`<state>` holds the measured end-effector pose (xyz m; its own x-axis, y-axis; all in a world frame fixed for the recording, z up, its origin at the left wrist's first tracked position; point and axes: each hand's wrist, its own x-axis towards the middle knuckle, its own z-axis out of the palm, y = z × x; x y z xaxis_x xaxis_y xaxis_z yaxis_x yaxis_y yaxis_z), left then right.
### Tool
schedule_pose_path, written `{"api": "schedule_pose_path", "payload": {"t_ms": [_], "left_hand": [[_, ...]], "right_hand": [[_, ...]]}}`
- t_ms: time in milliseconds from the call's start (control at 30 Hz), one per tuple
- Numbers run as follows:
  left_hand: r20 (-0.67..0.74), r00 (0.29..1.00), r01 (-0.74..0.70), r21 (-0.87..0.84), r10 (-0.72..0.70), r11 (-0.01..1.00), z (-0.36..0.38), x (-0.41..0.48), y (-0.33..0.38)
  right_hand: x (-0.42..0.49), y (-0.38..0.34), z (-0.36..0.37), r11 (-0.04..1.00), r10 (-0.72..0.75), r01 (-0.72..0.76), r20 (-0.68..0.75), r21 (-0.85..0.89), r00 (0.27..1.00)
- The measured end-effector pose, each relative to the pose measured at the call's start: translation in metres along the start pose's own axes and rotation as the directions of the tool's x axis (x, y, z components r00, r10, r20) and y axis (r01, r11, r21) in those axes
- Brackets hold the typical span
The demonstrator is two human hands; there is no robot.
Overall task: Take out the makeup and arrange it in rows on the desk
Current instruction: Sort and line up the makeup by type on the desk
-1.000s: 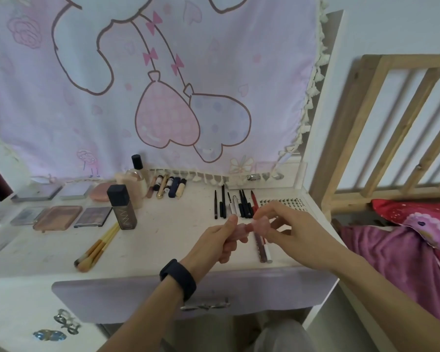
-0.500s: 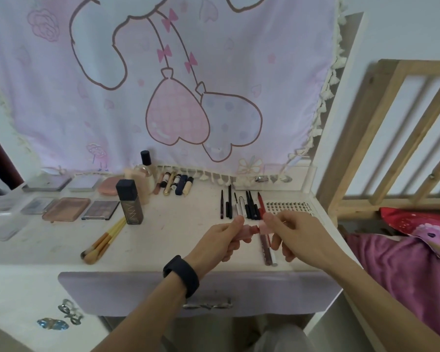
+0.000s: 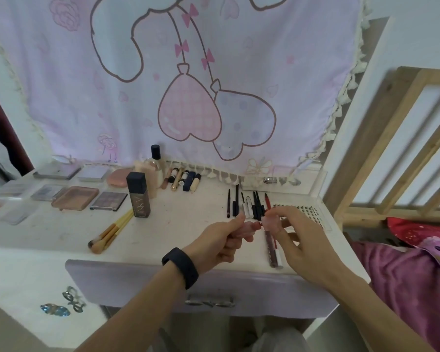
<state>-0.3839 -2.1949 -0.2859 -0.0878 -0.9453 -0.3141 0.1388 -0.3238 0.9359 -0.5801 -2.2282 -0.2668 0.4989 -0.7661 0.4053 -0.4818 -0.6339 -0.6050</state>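
Above the white desk (image 3: 48,232), both hands hold a small pink lipstick. My left hand (image 3: 222,240) grips the lipstick body (image 3: 250,226), whose reddish tip points right. My right hand (image 3: 297,237) pinches its translucent pink cap (image 3: 271,222), slightly apart from the body. Under the hands lies a dark lip gloss tube (image 3: 271,250). Behind them a row of black pencils and liners (image 3: 249,204) lies on the desk.
Palettes (image 3: 75,198) lie in rows at the left, with a dark foundation bottle (image 3: 138,194), brushes (image 3: 111,231) and small tubes (image 3: 184,180). A sticker sheet (image 3: 305,212) sits at the right. A wooden bed frame (image 3: 391,138) and pink bedding (image 3: 417,270) border the desk.
The cap and the lipstick body have come slightly apart between my hands. The view has shifted so the desk sits further right and lower.
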Motion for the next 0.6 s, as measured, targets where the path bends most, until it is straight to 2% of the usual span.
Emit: {"api": "schedule_pose_path", "payload": {"t_ms": [67,133,200,267,400,500,600], "left_hand": [[-0.025,0.998,-0.059,0.082,0.061,0.995,0.000,0.001,-0.001],[-0.040,0.991,-0.119,0.165,0.127,0.979,0.003,0.001,-0.002],[-0.050,0.985,-0.151,0.209,0.165,0.966,0.005,0.001,-0.003],[-0.052,0.985,-0.153,0.196,0.166,0.969,0.005,0.000,-0.003],[-0.082,0.994,-0.064,0.048,0.068,0.997,-0.010,-0.002,0.000],[-0.086,0.993,-0.073,0.044,0.076,0.996,-0.015,-0.003,-0.002],[-0.075,0.994,-0.083,0.000,0.083,0.997,-0.012,0.000,-0.004]], "right_hand": [[0.004,0.000,0.001,0.992,0.100,-0.102,0.023,0.076,0.995],[0.010,0.000,0.001,0.949,0.244,-0.262,0.118,0.177,0.962],[0.013,-0.001,0.004,0.919,0.282,-0.322,0.188,0.228,0.941],[0.014,0.000,0.004,0.945,0.249,-0.277,0.165,0.173,0.954],[0.016,0.004,-0.010,0.991,0.134,-0.134,0.051,0.000,0.990],[0.019,0.005,-0.017,0.995,0.102,-0.103,0.059,0.006,0.993],[0.021,0.008,-0.016,0.987,0.136,-0.138,0.029,0.076,0.990]]}}
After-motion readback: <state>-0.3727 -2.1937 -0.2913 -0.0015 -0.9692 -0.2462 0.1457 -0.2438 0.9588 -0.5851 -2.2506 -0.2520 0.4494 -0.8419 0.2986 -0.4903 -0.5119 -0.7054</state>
